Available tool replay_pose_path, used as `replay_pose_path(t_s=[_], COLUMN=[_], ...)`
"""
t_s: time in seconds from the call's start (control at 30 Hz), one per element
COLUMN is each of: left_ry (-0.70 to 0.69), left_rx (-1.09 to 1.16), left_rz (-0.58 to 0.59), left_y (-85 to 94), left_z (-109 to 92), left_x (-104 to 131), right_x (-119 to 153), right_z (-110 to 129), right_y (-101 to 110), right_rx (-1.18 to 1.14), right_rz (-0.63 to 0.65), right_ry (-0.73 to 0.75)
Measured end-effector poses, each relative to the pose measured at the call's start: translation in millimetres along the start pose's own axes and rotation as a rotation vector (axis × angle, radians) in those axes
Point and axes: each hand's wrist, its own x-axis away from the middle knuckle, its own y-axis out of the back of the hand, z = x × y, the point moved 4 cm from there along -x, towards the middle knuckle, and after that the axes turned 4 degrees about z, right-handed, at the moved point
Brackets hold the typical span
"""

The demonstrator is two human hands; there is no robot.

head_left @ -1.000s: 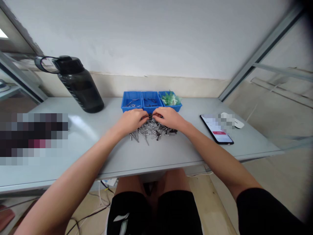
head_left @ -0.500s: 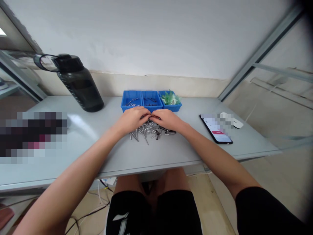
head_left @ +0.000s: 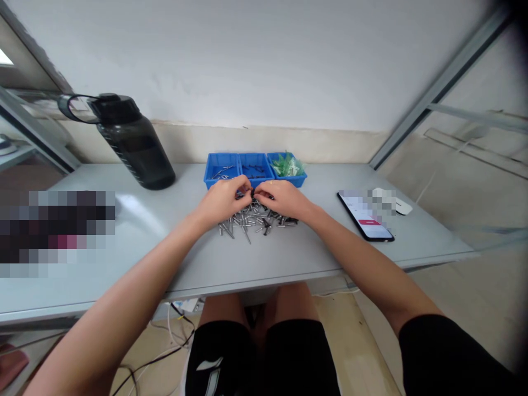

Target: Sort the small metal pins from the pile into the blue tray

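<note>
A loose pile of metal pieces, silver pins and darker screws, lies on the grey table. Over the back of the pile, my left hand curls with thumb and forefinger pinched together. Facing it, my right hand is also closed, its fingertips almost meeting the left ones. A small dark bit shows between the fingertips, too small to name. Just behind the hands stand three joined blue bins: the left bin has silver pins, the middle bin dark screws, and the right bin green and whitish plastic pieces.
A dark water bottle stands at the back left. A blurred-out dark object lies on the left. To the right are a phone and a white mouse. A wall rises behind the table; cables hang below.
Both hands have stayed over the back of the pile. The left fingers have lifted slightly and curled into a rounder pinch, and the right fingertips have shifted a little. The bins look the same.
</note>
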Motion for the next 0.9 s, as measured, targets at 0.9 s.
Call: replay_pose_path(t_s=[0.9], left_ry=[-0.092], left_rx=[-0.301], left_rz=[0.047], left_y=[-1.7], left_z=[2.0], left_x=[1.1], right_x=[0.5], right_z=[-1.6], right_y=[2.7], right_rx=[0.032], right_rz=[-0.055], right_ry=[0.015])
